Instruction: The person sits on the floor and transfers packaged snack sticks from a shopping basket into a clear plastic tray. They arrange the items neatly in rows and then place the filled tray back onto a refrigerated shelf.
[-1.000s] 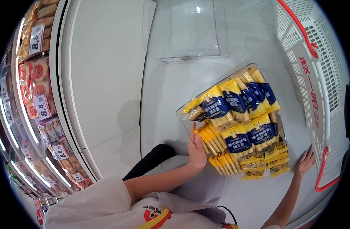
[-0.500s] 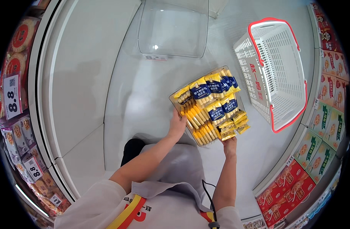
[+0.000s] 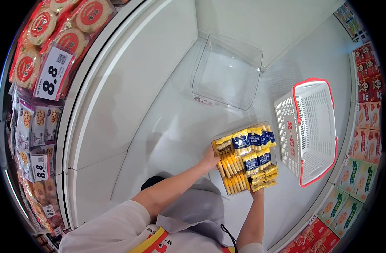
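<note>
Between my hands is a clear plastic bin (image 3: 223, 184) filled with yellow and blue snack packets (image 3: 252, 163). Some packets lie flat with their fronts up; others stand in tight rows on the left side. My left hand (image 3: 210, 158) grips the bin's left wall, fingers closed on it. At the near right corner my right hand (image 3: 257, 195) holds the bin from below, its fingers mostly hidden under it. The bin is held up over the floor, slightly tilted.
An empty clear bin (image 3: 228, 76) with a price tag sits on the grey floor (image 3: 167, 122) ahead. To the right stands a white basket (image 3: 287, 130) with red handles. Shelves of packaged biscuits (image 3: 41, 25) line the left, and stacked snack boxes (image 3: 348, 202) line the right.
My view has swung left and up, so the floor bin, basket and shelves appear lower or further right. The filled bin stays in both hands.
</note>
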{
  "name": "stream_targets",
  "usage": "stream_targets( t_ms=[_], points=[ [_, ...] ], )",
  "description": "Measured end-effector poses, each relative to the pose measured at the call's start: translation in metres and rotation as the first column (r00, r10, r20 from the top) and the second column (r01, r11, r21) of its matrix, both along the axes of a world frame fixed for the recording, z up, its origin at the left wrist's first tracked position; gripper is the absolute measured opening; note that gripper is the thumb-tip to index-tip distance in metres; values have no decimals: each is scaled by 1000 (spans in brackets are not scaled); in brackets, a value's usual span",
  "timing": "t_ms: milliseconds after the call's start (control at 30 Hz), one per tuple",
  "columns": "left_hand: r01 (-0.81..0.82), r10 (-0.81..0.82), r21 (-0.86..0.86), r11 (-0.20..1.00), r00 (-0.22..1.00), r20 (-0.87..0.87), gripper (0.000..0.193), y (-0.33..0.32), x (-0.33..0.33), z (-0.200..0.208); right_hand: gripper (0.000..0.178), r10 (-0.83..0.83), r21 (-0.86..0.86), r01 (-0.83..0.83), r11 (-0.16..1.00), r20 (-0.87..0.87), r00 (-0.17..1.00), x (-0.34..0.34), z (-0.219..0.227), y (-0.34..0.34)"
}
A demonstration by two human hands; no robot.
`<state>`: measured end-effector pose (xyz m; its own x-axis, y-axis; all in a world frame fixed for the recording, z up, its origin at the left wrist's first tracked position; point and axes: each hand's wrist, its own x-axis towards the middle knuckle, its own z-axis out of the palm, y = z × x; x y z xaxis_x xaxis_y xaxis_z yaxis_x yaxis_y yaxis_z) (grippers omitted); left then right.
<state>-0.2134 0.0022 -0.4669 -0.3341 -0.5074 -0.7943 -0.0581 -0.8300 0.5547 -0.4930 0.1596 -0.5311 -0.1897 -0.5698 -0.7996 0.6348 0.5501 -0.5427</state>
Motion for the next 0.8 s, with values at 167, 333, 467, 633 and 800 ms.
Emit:
stream_targets(
  t_ms=[167,333,467,633,800],
  points=[
    [-47,50,30,998,994,-94,59,-1,5,11,51,-111,-22,109,994,-195,975,0,-9,32],
    [46,-46,20,999,999,4,62,27,55,91,50,106,-121,-139,983,-248,963,120,74,-82],
    [-42,46,-59,997,996,71,58,52,100,153,48,274,-249,-350,903,-295,916,192,190,-155],
    [-136,139,-137,981,990,16,51,37,131,229,47,348,-378,-484,789,-375,859,219,326,-189],
    [-213,200,-227,950,977,-77,49,24,163,360,46,339,-456,-548,701,-464,819,225,441,-190]
  ],
)
